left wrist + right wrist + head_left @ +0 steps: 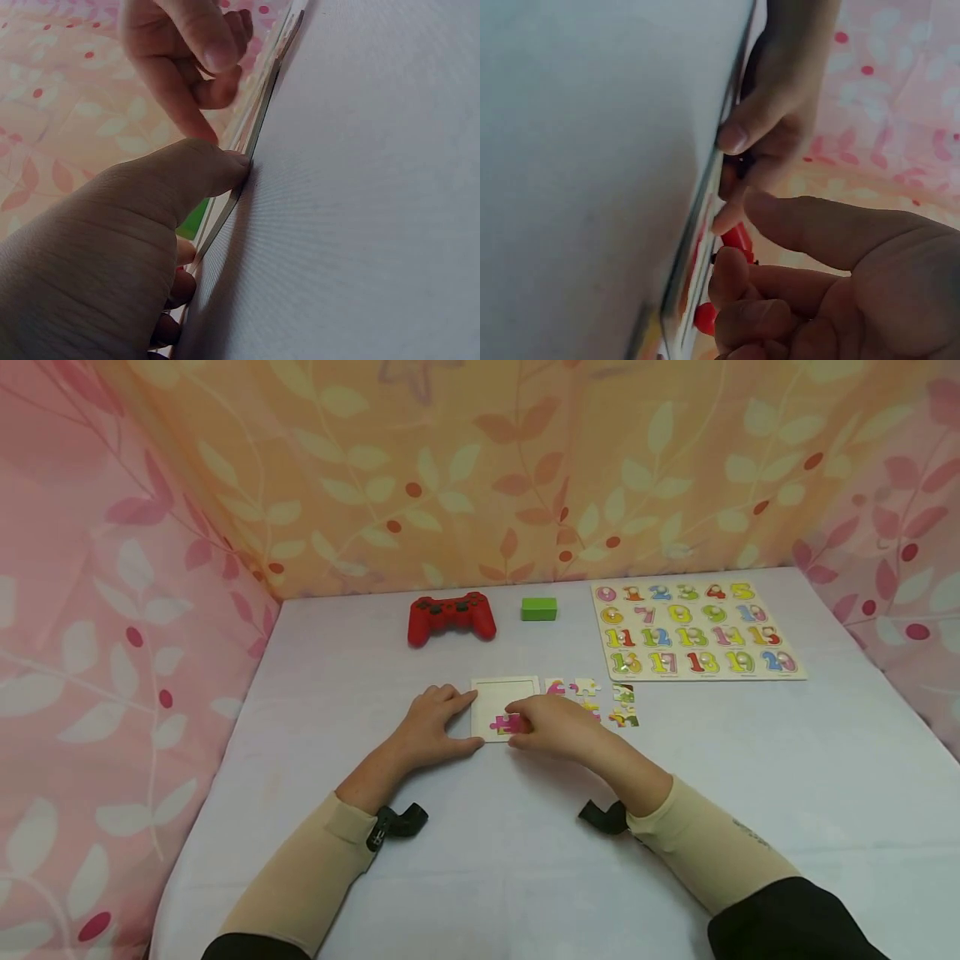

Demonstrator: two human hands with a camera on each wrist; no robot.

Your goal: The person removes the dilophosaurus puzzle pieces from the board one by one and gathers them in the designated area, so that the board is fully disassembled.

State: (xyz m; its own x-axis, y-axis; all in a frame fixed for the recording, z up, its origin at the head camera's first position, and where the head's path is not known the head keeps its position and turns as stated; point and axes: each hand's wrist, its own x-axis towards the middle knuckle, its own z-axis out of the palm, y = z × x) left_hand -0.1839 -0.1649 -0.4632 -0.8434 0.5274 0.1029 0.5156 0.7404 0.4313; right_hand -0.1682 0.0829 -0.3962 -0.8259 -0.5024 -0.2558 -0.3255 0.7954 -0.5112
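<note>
A small white puzzle tray (pixel 489 695) lies flat on the table, with pink puzzle pieces (pixel 506 724) inside its lower part. My left hand (pixel 431 727) rests at the tray's left side, thumb at the near corner and index finger by the left edge. In the left wrist view, the left thumb (pixel 217 169) touches the tray's edge. Over the right part of the tray hovers my right hand (pixel 558 727), its thumb and index finger apart. The right wrist view shows nothing between the right thumb (pixel 802 225) and fingers.
Loose puzzle pieces (pixel 623 705) lie right of the tray, some behind my right hand. Farther back are a red game controller (pixel 452 617), a green block (pixel 539 609) and a number board (pixel 697 631). Patterned cloth walls (pixel 465 468) border the white table (pixel 502 877).
</note>
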